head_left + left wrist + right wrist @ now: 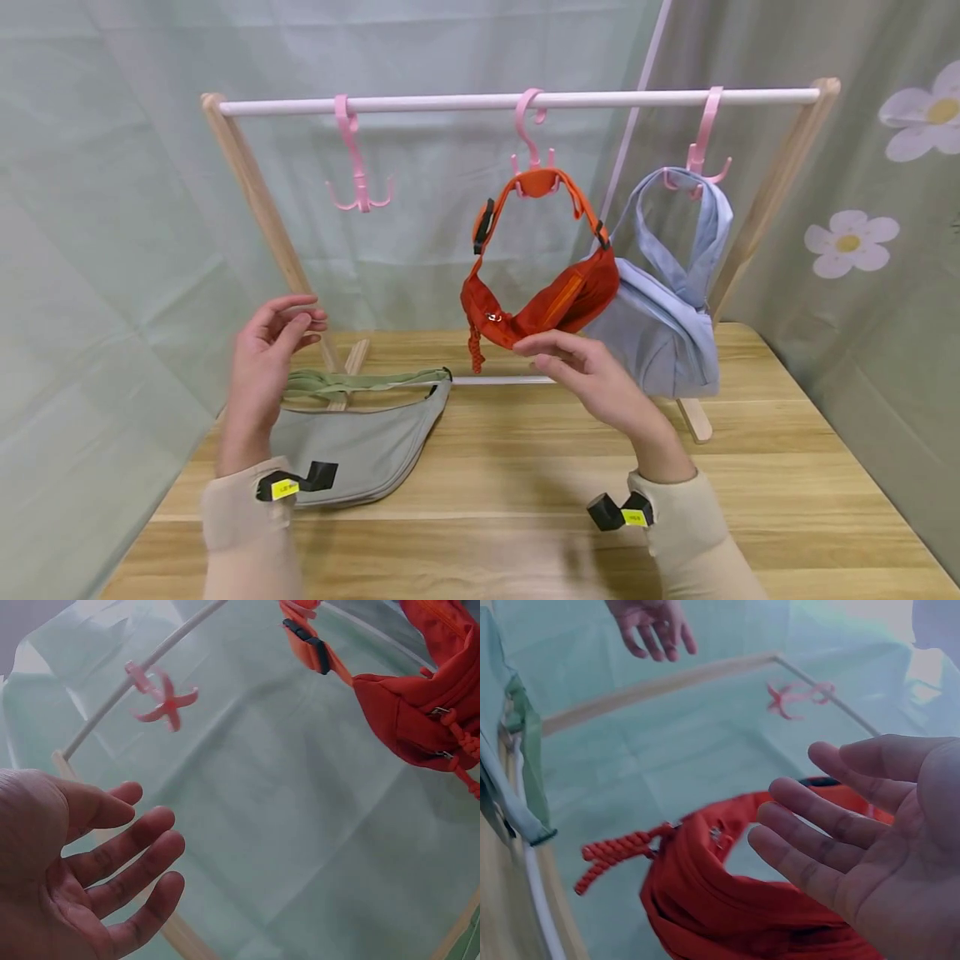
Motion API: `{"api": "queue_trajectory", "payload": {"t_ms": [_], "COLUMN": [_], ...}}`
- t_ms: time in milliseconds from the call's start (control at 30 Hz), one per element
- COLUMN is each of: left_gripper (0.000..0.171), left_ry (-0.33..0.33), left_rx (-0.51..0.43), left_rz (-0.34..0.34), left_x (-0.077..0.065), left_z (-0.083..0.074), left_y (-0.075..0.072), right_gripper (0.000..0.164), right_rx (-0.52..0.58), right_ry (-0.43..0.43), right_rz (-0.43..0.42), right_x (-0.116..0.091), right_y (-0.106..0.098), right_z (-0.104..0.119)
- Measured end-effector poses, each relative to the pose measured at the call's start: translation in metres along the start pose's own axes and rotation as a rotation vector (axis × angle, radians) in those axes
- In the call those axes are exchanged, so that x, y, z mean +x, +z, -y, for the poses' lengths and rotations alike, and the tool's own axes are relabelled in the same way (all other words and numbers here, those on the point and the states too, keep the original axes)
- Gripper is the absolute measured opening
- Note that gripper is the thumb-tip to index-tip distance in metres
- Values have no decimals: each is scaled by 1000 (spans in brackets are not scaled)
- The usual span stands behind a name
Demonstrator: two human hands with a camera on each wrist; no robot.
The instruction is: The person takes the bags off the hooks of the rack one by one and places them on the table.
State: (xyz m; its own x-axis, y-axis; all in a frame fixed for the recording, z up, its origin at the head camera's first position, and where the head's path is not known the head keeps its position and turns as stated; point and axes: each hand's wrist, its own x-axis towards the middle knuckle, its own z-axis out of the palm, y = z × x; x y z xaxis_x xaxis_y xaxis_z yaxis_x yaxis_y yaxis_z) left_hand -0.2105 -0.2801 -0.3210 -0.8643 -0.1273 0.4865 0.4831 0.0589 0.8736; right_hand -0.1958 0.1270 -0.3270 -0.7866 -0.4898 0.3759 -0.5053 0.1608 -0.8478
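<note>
An orange-red waist bag (555,300) hangs by its strap from the middle pink hook (528,125) on the rack. My right hand (581,371) is just in front of the bag's lower edge, fingers relaxed and holding nothing. In the right wrist view the palm and loosely bent fingers overlap the bag's strap. My left hand (266,358) is raised at the left, its fingers loosely bent around nothing. Below and beside it a grey-green crossbody bag (360,442) with a green strap (337,383) lies on the table, partly hidden by the left forearm.
A light blue bag (660,333) hangs by its handles from the right pink hook (701,142). The left pink hook (356,167) holds nothing. A white rail (450,102) on wooden legs carries the hooks over the wooden table (465,533). Pale curtains surround it.
</note>
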Motion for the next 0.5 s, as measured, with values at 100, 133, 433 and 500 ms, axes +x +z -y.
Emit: {"api": "queue_trajectory", "payload": {"t_ms": [100, 133, 433, 500], "left_gripper": [27, 28, 29, 30], "left_ry": [10, 13, 10, 7], "left_rx": [15, 21, 168, 206], "left_rz": [25, 36, 196, 233], "left_x": [0, 0, 0, 0], "left_z": [1, 1, 3, 4], "left_y": [5, 7, 18, 20], "right_gripper": [26, 26, 25, 24], "right_rx": [10, 15, 23, 35], "right_ry": [-9, -19, -48, -50], "right_rz": [-43, -58, -141, -144], "right_x": [-4, -5, -11, -12], "right_y": [-10, -13, -28, -29], "right_z": [0, 0, 2, 3]}}
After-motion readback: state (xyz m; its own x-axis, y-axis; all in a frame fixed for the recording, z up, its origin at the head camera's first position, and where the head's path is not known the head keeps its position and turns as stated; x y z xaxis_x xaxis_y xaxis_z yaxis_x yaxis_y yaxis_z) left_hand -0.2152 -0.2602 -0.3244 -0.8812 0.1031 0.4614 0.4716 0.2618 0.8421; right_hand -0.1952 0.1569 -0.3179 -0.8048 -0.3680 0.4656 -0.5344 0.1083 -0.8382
